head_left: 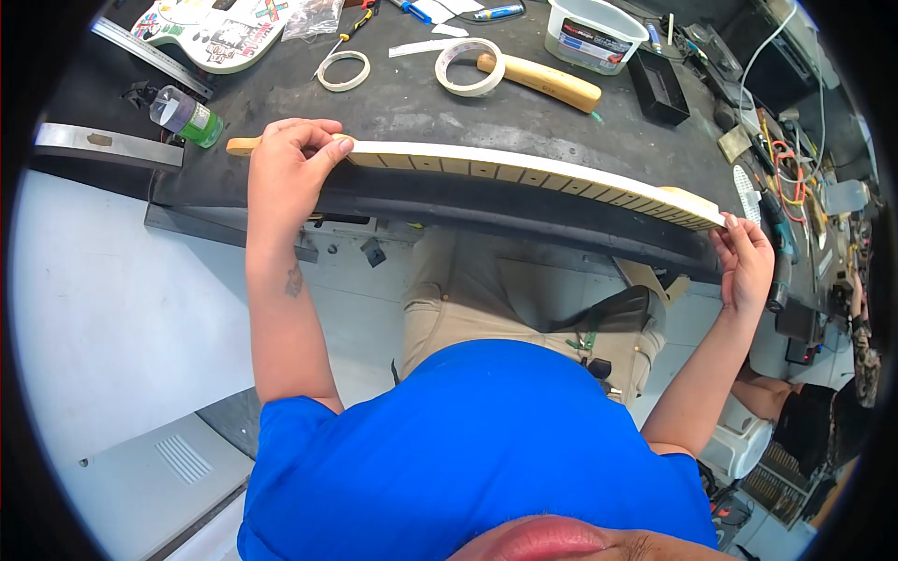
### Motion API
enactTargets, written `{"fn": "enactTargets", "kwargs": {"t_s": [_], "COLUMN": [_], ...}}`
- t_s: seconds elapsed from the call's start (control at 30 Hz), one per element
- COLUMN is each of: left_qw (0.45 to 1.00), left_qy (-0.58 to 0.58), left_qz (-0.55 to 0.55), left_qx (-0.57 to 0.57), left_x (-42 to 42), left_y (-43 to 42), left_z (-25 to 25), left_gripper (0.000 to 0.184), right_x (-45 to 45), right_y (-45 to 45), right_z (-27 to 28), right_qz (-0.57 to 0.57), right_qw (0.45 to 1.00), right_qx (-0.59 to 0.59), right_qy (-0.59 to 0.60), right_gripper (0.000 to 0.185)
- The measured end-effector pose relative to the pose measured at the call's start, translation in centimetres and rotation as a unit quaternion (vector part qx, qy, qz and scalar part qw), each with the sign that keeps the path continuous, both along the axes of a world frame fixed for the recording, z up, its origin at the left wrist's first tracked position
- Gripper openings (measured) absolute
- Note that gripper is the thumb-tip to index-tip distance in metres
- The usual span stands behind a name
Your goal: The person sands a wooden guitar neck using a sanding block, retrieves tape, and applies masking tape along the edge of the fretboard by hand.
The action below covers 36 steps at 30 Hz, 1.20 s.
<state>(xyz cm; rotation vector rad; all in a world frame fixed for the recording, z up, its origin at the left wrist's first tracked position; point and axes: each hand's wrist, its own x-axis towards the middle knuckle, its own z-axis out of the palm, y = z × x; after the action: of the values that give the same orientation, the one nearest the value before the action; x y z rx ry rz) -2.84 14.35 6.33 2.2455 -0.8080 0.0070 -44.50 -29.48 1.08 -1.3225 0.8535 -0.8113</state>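
A guitar neck (482, 171) with a slotted fretboard lies along the bench's front edge, a white strip (524, 161) running down its far side. At the neck's left end, my left hand (297, 150) pinches the white strip between thumb and fingers, close to the tan headstock end (242, 146). My right hand (744, 248) is at the other end, its thumb and fingers closed on the strip's right tip. The strip spans between both hands. The neck's underside is hidden.
Farther back on the dark bench (412, 107) are two tape rolls (470, 67), (343, 71), a wooden handle (552, 84), a plastic tub (595, 37), a black tray (659, 86) and a white guitar body (217, 35). A green bottle (187, 117) stands left. Another person (804, 421) is at lower right.
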Motion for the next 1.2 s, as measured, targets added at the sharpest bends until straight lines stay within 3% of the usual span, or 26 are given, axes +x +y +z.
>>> {"fn": "enactTargets", "kwargs": {"t_s": [0.37, 0.47, 0.57, 0.6, 0.73, 0.93, 1.2], "left_qw": [0.997, 0.984, 0.904, 0.913, 0.901, 0.891, 0.876], "left_qy": [0.029, -0.167, -0.425, -0.406, -0.431, -0.445, -0.480], "left_qz": [0.047, 0.000, 0.010, -0.014, -0.023, -0.037, 0.053], "left_qx": [-0.050, -0.063, 0.039, 0.039, -0.029, -0.077, -0.008], "left_x": [-0.9, -2.0, -2.7, -3.0, -2.9, -2.6, -3.4], "left_y": [-0.5, -0.8, -0.9, -0.8, -0.7, -0.6, -1.0], "left_z": [-0.2, -1.3, -3.6, -4.1, -6.1, -7.5, -8.3], "left_gripper": [0.013, 0.010, 0.021, 0.031, 0.039, 0.037, 0.050], "right_x": [-0.1, 0.0, 0.1, 0.2, 0.0, 0.2, 0.7], "right_y": [0.0, 0.1, 0.3, 0.3, 0.1, 1.0, 0.6], "right_z": [-0.1, 0.0, 0.2, 0.3, 0.2, 0.5, -0.1], "right_qz": [-0.001, 0.000, -0.001, -0.002, -0.002, -0.006, -0.016], "right_qw": [1.000, 1.000, 1.000, 1.000, 1.000, 1.000, 1.000], "right_qx": [-0.007, -0.007, -0.009, -0.010, -0.012, -0.008, -0.021], "right_qy": [0.003, 0.001, 0.004, 0.006, 0.013, 0.008, -0.005], "right_gripper": [0.016, 0.016, 0.017, 0.017, 0.017, 0.017, 0.017]}}
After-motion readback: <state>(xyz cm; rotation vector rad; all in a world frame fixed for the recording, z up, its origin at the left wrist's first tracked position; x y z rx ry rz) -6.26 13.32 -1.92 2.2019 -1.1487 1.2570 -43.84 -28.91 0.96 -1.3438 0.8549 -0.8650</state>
